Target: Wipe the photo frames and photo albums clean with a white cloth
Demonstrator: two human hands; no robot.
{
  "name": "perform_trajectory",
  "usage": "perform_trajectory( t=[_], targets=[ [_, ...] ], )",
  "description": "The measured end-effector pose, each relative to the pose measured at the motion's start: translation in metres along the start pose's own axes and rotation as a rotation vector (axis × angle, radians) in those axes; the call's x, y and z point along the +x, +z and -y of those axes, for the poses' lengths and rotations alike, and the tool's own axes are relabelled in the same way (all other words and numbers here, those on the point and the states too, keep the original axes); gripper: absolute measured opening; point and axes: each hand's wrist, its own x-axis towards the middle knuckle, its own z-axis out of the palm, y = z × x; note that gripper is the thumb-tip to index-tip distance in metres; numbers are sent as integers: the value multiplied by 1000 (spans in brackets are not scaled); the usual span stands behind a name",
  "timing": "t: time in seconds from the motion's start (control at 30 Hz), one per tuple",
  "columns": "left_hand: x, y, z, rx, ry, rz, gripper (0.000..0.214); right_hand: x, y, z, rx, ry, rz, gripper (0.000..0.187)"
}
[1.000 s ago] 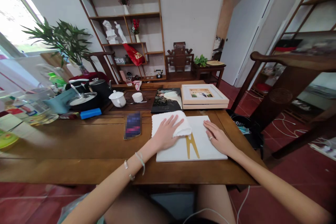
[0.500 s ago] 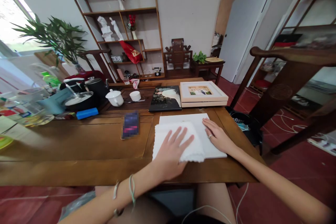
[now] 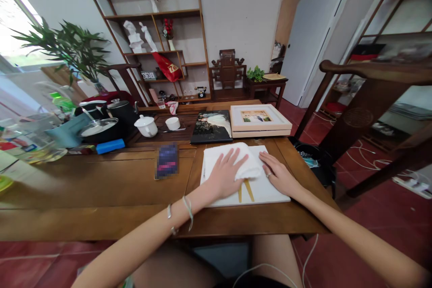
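A flat white panel (image 3: 270, 193) lies on the wooden table, with two gold strips (image 3: 249, 190) showing near its front edge. Over its upper left part is spread a white cloth (image 3: 212, 156). My left hand (image 3: 227, 174) presses flat on that cloth, fingers spread. On the panel's right side rests my right hand (image 3: 277, 174), fingers stretched out, a ring on one of them. Just behind the panel are a dark photo panel (image 3: 211, 127) and a framed picture (image 3: 259, 119) in a pale frame.
The wooden table (image 3: 101, 189) also bears a pixelated dark item (image 3: 167, 161), a blue block (image 3: 110, 146), a white lidded cup (image 3: 146, 126), a small white cup (image 3: 173, 123) and a black kettle (image 3: 122, 114). A wooden chair (image 3: 364, 103) stands at the right.
My left hand has slid the cloth away from me across the panel, baring its front part and the gold strips. My right hand stays in place.
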Motion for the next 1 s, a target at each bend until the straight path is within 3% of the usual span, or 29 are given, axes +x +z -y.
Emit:
perform_trajectory(
  t=[0.13,0.23,0.37,0.57,0.7,0.83,1.0],
  targets=[
    [32,2,11,42,-46,-42,61,0,-1,3,-28,13,15,44],
    [30,2,9,84,-31,-19,67,1,-2,4,-55,14,30,46],
    [-5,1,-7,122,59,48,78,0,0,1,-46,1,18,44],
    [-76,10,-51,89,138,71,92,0,3,-2,-12,1,-2,43],
    [-99,15,-67,49,189,77,93,0,2,-1,-12,17,7,43],
    [-85,12,-61,48,142,54,92,1,2,0,-3,12,6,43],
    [-31,11,-45,125,27,30,80,1,1,0,-26,4,23,44]
  ],
)
